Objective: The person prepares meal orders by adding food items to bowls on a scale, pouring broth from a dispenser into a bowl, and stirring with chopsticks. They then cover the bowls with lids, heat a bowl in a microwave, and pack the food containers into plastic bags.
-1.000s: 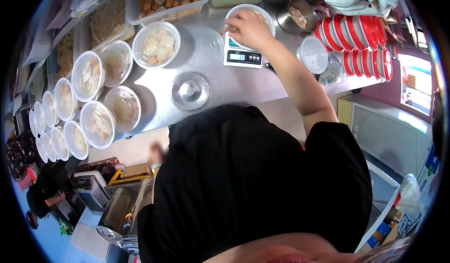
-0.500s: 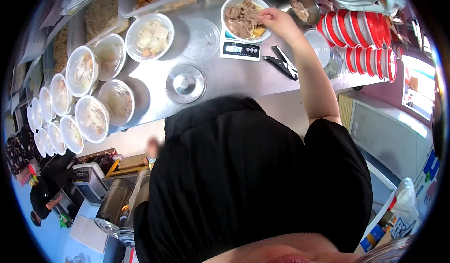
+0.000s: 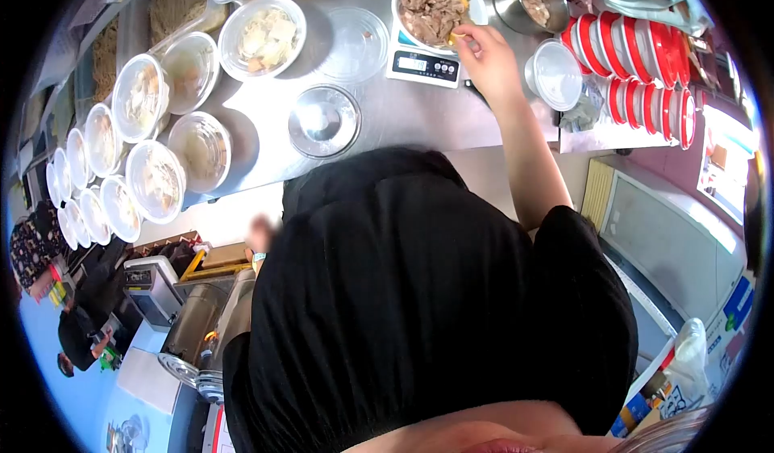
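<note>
My right hand (image 3: 487,56) is at the near right rim of a white bowl (image 3: 402,30). Its thumb and fingers pinch together at a small yellow piece of food (image 3: 456,38). Sliced cooked meat (image 3: 432,11) fills the bowl, which stands on a digital scale (image 3: 424,67). Black-handled scissors (image 3: 472,87) lie mostly hidden beneath my hand and wrist. Beside the left edge of my black top is a blurred, skin-coloured shape (image 3: 260,233), apparently my left hand; its fingers cannot be made out.
Several lidded bowls (image 3: 156,182) line the table's left side. An uncovered filled bowl (image 3: 262,37) and clear lids (image 3: 324,121) lie nearer the scale. Right of it are a metal pot (image 3: 524,9), white tubs (image 3: 556,74) and red-rimmed stacks (image 3: 637,45). People (image 3: 76,336) work at far left.
My right hand has gone from the meat inside the bowl to its near right rim, now covering most of the scissors. The view has shifted, so the table sits higher.
</note>
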Available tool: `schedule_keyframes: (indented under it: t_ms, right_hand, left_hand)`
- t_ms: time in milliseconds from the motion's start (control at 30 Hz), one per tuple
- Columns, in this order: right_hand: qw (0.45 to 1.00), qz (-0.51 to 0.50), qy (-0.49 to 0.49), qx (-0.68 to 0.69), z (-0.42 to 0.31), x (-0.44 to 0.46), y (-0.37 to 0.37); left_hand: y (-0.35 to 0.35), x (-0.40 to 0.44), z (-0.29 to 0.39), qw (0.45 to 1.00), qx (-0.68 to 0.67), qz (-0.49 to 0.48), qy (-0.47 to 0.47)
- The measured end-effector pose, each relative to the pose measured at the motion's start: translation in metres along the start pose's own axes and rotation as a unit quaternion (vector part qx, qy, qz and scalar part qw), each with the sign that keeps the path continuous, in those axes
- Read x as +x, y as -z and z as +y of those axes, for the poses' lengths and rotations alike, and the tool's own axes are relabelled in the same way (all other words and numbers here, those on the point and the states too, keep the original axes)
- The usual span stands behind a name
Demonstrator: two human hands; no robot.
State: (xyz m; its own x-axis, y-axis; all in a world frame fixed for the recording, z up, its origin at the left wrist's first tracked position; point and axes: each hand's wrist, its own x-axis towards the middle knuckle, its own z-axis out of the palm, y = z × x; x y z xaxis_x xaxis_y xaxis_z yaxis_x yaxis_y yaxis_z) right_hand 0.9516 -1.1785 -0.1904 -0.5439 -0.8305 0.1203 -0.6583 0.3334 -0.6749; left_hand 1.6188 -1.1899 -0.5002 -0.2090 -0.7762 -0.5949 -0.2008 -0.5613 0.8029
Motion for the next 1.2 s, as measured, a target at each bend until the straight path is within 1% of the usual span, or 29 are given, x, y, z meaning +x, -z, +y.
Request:
schedule_keyframes:
  t_ms: [33,67,100,133,167,233,267,333,367,433,467,533,600,667,700,733,800,833,867,900,933,967,1000,1033,1067,1100,1133,1200]
  right_hand:
    - [0.998,-0.004,-0.003,-0.068,-0.002,-0.002,-0.002]
    - [0.998,-0.006,-0.003,-0.068,0.002,-0.003,-0.002]
    - [0.994,-0.032,0.031,-0.098,0.01,-0.002,-0.003]
    - [0.988,-0.058,0.064,-0.127,0.015,-0.001,-0.004]
    - [0.988,-0.058,0.064,-0.126,0.019,0.002,-0.007]
    - [0.991,-0.092,0.023,-0.095,0.025,0.005,-0.011]
    - [0.991,-0.091,0.023,-0.096,0.024,0.007,-0.01]
    - [0.998,-0.005,0.03,-0.058,0.018,0.014,-0.006]
    - [0.998,-0.007,0.032,-0.058,0.011,0.017,0.0]
    - [0.993,0.093,0.063,-0.034,-0.007,0.02,0.015]
    - [0.993,0.094,0.064,-0.033,-0.007,0.024,0.02]
    - [0.98,0.172,0.1,-0.021,-0.005,0.033,0.031]
    - [0.983,0.158,0.092,-0.022,0.0,0.037,0.033]
    - [0.981,0.131,0.119,-0.079,0.015,0.041,0.021]
    - [0.982,0.095,0.126,-0.102,0.018,0.039,0.014]
    - [0.982,0.096,0.128,-0.102,0.021,0.035,0.011]
    - [0.996,0.006,0.027,-0.079,0.014,0.026,0.006]
    - [0.994,0.079,0.049,-0.05,0.029,0.025,0.001]
    - [0.995,0.077,0.05,-0.049,0.025,0.027,0.003]
    - [0.994,0.109,0.014,-0.026,0.016,0.029,0.009]
    - [0.99,0.141,-0.023,-0.003,0.011,0.029,0.012]
    - [0.991,0.136,0.0,-0.016,0.015,0.034,0.012]
    - [0.99,0.137,0.0,-0.016,0.017,0.035,0.01]
    - [0.992,0.113,0.015,-0.05,0.018,0.038,0.009]
    - [0.992,0.088,0.031,-0.084,0.02,0.042,0.006]
    - [0.995,0.037,0.014,-0.093,0.024,0.043,0.002]
    - [0.995,0.034,0.015,-0.092,0.021,0.041,-0.001]
    - [0.989,0.006,0.081,-0.123,0.004,0.039,-0.011]
  left_hand:
    - [-0.002,-0.002,0.004,0.999,-0.047,-0.02,0.007]
    - [0.0,-0.002,0.0,0.995,-0.094,-0.039,0.016]
    - [0.0,-0.002,-0.005,0.999,0.033,0.002,-0.008]
    - [0.001,-0.002,-0.009,0.985,0.161,0.044,-0.032]
    - [0.002,-0.001,-0.005,0.985,0.162,0.044,-0.031]
    - [-0.008,-0.004,0.026,0.985,0.155,-0.056,0.061]
    - [-0.007,-0.003,0.025,0.985,0.154,-0.057,0.06]
    - [0.001,0.001,0.007,0.981,0.172,-0.067,0.058]
    - [0.007,0.002,-0.006,0.98,0.176,-0.07,0.058]
    - [0.012,0.001,-0.016,0.981,0.182,-0.053,0.049]
    - [0.014,0.001,-0.018,0.981,0.182,-0.046,0.042]
    - [0.015,0.0,-0.022,0.983,0.179,-0.031,0.031]
    - [0.015,0.0,-0.027,0.983,0.179,-0.02,0.022]
    - [0.015,0.001,-0.03,0.983,0.181,-0.011,0.012]
    - [0.015,0.001,-0.031,0.983,0.183,-0.007,0.007]
    - [0.014,0.002,-0.031,0.982,0.188,-0.003,-0.001]
    - [0.013,0.002,-0.032,0.979,0.201,0.008,-0.02]
    - [0.011,0.002,-0.034,0.977,0.209,0.014,-0.032]
    - [0.01,0.001,-0.033,0.978,0.206,0.017,-0.038]
    - [0.008,0.0,-0.032,0.978,0.204,0.018,-0.045]
    - [0.008,-0.001,-0.03,0.986,0.162,0.009,-0.028]
    - [0.008,-0.002,-0.028,0.993,0.12,0.001,-0.011]
    - [0.005,0.0,-0.026,0.949,0.31,-0.021,-0.056]
    - [-0.002,0.001,-0.018,0.867,0.486,-0.025,-0.108]
    - [0.001,-0.002,-0.026,0.951,0.306,-0.013,-0.048]
    - [0.004,-0.005,-0.035,0.998,0.052,0.022,-0.001]
    - [-0.008,-0.015,-0.019,0.985,-0.153,0.075,0.026]
    - [-0.017,-0.021,0.008,0.989,-0.076,0.1,0.083]
